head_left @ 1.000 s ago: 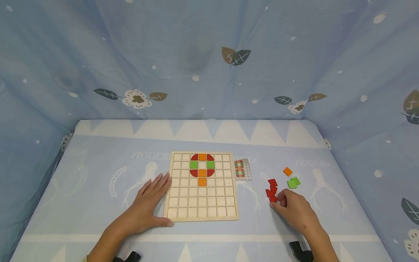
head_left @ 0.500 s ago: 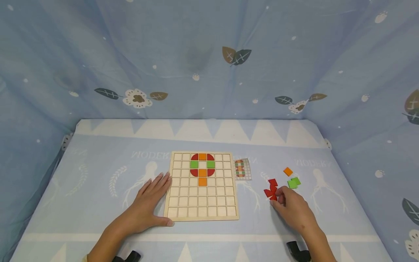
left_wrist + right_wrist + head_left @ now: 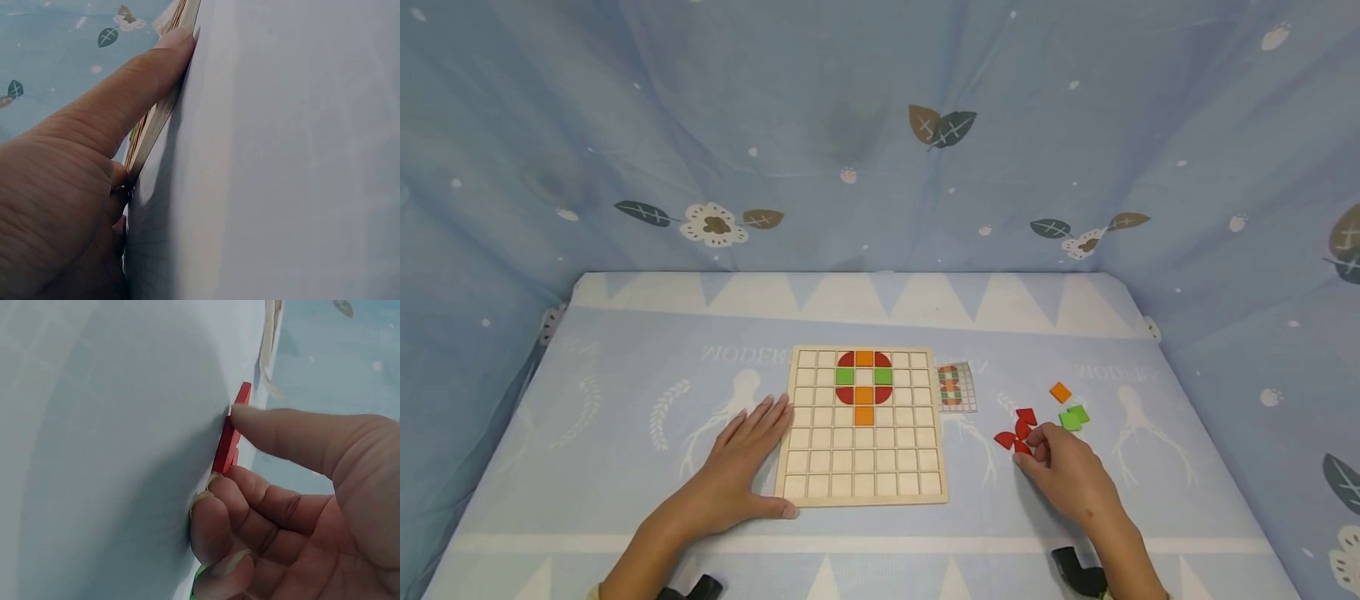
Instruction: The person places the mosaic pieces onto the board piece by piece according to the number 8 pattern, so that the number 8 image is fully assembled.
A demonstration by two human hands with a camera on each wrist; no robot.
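We judge the step in hand to be parting one red tile (image 3: 228,445) from its neighbours. Our right grip (image 3: 1063,475) pinches that tile between thumb and fingertips, though we cannot tell how firmly. For clean work, we hold it by its edges, draw it clear of the other red tiles (image 3: 1004,439) just beyond and left of the fingertips, and settle its orientation before raising it; a thin piece probably tips or drags a neighbour. The green tiles (image 3: 1078,414) and orange tile (image 3: 1061,392) lie beyond the right grip, so we avoid brushing them. Our left grip (image 3: 748,467) lies fingers extended against the board (image 3: 865,460); light pressure should stop it sliding on the counter (image 3: 977,521). Only the head view presents the laid pattern (image 3: 864,395), right of the left grip, and the card (image 3: 964,387) between board and right grip. The right wrist view adds the pinched tile's side edge, with the thumb tip against it and a fingertip at its lower end. The left wrist view shows the thumb meeting the board's side.
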